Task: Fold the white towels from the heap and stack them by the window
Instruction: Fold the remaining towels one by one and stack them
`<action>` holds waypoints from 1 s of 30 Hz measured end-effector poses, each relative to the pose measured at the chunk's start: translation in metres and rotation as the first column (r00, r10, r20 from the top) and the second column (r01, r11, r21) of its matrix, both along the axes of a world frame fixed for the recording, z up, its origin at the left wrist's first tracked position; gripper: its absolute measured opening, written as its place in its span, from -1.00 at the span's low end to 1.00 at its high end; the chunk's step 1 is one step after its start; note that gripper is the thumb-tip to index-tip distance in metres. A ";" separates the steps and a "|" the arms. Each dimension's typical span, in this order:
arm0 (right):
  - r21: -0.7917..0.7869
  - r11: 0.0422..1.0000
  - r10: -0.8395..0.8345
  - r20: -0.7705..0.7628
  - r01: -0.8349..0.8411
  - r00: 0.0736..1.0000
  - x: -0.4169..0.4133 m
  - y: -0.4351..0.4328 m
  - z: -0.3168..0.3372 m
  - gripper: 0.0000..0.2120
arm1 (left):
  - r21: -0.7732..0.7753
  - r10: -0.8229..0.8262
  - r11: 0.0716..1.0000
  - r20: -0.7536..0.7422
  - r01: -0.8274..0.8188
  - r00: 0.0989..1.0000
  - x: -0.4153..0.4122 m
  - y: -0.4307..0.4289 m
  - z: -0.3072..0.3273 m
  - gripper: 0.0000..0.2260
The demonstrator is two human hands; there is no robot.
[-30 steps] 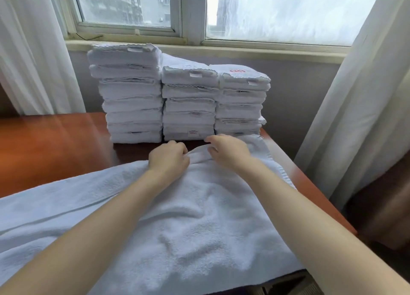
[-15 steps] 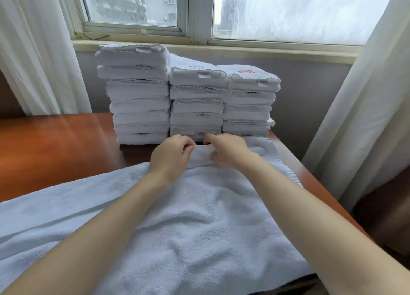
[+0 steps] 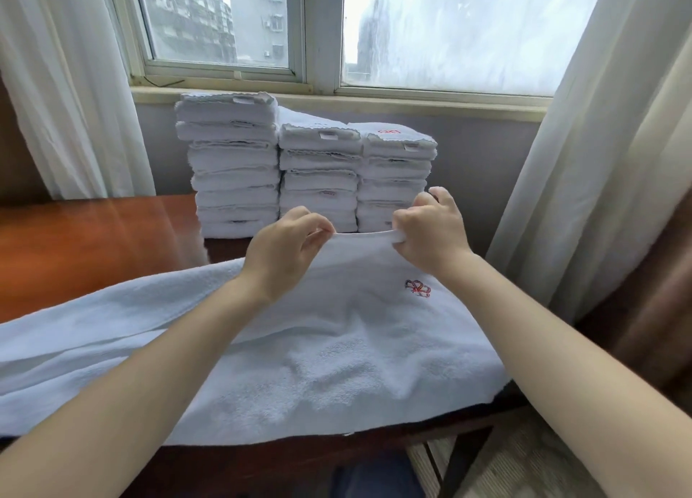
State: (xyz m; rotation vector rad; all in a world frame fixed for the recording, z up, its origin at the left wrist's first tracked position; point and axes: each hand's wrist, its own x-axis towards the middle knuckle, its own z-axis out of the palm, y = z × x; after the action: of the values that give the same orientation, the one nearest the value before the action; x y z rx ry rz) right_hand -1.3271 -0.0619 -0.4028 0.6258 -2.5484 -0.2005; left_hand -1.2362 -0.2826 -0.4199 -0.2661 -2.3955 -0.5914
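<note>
Towel edge lifted off the wooden table (image 3: 86,242).

Left hand (image 3: 284,252) and right hand (image 3: 430,231) each pinch the far hem of the white towel (image 3: 337,366), raising it; the rest lies on the table. Three stacks of folded towels (image 3: 305,171) stand just behind, below the window (image 3: 322,29).

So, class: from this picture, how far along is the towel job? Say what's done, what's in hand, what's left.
Done: three stacks of folded towels stand on the table under the window. In hand: the left hand and right hand pinch the far edge of a spread towel, raised off the table. Left: folding and stacking this one; no heap is in view.
</note>
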 end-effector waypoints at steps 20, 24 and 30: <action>-0.284 0.902 -0.070 0.647 0.325 0.759 0.053 0.018 -0.040 -0.61 | -0.225 0.103 0.974 0.529 0.022 0.842 -0.003 0.039 -0.050 -0.66; -0.181 0.935 -0.115 0.663 0.306 0.740 0.044 0.016 -0.082 -0.42 | -0.307 0.131 0.948 0.610 0.080 0.781 -0.013 0.047 -0.075 -0.50; -0.245 0.930 -0.101 0.549 0.275 0.830 0.013 0.018 -0.098 -0.36 | -0.302 0.101 0.949 0.572 0.094 0.814 -0.046 0.037 -0.081 -0.48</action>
State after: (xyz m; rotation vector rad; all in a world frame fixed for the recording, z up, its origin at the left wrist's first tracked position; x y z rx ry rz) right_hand -1.3143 -0.0435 -0.5004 0.3247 -3.0828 0.3651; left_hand -1.2818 -0.2454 -0.5011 -0.2390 -3.0988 -0.2995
